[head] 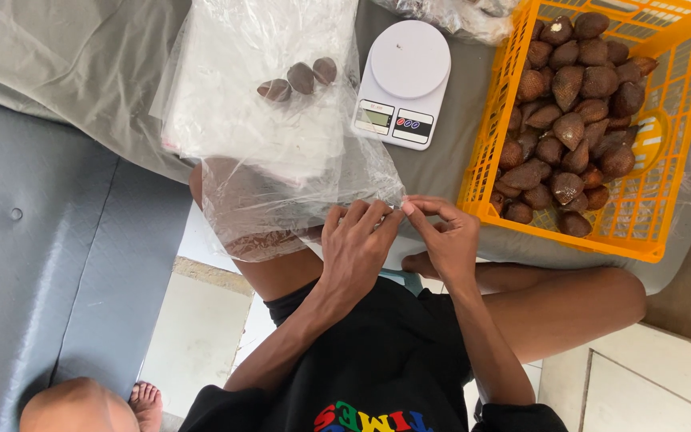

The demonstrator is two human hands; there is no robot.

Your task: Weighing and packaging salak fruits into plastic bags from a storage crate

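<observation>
Both hands — left hand [355,240] and right hand [447,238] — pinch the clear plastic bag [281,184] at its edge over the lap, each grip clenched on it — beside the orange crate [685,120] of brown fruit.

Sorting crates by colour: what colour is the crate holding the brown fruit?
Orange: the crate is bright orange plastic lattice, clearest in the head view.
</observation>
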